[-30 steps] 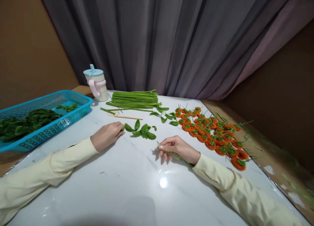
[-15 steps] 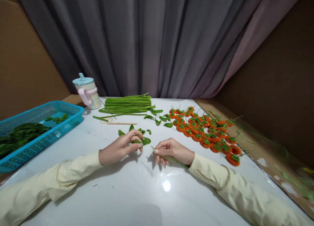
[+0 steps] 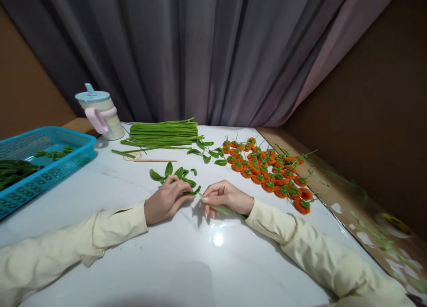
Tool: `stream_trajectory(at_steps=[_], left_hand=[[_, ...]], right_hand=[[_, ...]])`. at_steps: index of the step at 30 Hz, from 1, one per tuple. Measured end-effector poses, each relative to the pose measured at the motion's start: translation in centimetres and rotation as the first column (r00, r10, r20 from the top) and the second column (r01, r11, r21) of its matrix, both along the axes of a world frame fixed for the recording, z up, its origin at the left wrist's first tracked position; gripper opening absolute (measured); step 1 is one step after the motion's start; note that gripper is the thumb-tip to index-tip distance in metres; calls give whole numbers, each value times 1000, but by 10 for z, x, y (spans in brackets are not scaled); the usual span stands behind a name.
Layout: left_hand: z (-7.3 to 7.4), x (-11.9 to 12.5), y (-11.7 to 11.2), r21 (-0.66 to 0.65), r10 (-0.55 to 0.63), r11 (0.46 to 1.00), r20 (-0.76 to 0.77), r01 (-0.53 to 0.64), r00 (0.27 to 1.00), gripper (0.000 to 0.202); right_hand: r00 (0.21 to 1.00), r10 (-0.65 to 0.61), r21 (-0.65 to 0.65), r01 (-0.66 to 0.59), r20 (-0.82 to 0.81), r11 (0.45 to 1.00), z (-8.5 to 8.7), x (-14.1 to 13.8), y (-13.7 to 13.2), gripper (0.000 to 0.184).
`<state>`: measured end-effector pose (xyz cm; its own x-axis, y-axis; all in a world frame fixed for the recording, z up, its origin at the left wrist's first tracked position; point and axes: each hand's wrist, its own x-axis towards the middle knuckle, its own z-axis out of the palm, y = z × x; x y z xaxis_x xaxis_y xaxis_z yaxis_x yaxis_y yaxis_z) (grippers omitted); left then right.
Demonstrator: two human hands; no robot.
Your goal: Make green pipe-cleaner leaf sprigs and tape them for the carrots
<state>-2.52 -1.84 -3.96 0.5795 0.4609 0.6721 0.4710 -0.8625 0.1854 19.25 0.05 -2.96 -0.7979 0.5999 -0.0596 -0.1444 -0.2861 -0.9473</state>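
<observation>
My left hand rests on the white table, its fingers closed on a green pipe-cleaner leaf at the near edge of a small pile of leaves. My right hand is closed on a green stem that runs under the palm toward my sleeve. The stem's tip meets the leaf between the two hands. A bundle of straight green pipe cleaners lies farther back. Several orange pipe-cleaner flowers are spread to the right.
A blue plastic basket holding green pieces stands at the left. A lidded cup with a pink handle is at the back left, and a thin wooden stick lies before the bundle. A grey curtain hangs behind; the table's right edge is near the flowers.
My left hand moved right from the leaf pile's left side, picked up a leaf and brought it to the stem tip. The right hand stayed nearly still. The view shifted right.
</observation>
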Motion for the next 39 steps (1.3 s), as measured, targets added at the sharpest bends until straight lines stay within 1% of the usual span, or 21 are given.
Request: stream_trajectory(at_steps=[2,6,12,16,19,23,25,30,35,39], left_hand=[[0,0,1,8,-12,1000,-15,12,1000,7],[-2,-1,0,50,-79,995,-53,81,996,10],[-3,-2,0,94,-93,991,-75,99,993,18],[-3,-4,1,152,-101,981,-108,117,989,24],[-2,-5,1,151,-107,981,-121,125,987,26],[-2,-6,1,157,-144,974,-128,164,981,30],[-2,-6,1,165,-148,972,-126,168,981,30],[-1,-5,0,200,-146,963,-179,182,973,28],[1,-4,0,204,-142,963,-166,175,976,28],[0,-4,-1,235,-128,957,-185,170,974,23]], right_hand=[[1000,-4,6,4,9,1000,0,0,0,27],[999,-20,26,19,32,999,1,-1,0,28],[995,14,35,-17,101,999,6,-2,-1,29],[995,16,41,-20,97,999,6,-2,-1,29],[996,17,41,-21,90,999,5,-2,-1,28],[996,17,37,-20,86,999,5,-2,-1,28],[996,19,36,-22,83,999,5,-2,-1,28],[994,18,50,-24,106,998,7,-3,-1,29],[991,13,47,-19,130,999,8,-3,-2,32],[991,18,45,-24,130,999,7,-3,-2,31]])
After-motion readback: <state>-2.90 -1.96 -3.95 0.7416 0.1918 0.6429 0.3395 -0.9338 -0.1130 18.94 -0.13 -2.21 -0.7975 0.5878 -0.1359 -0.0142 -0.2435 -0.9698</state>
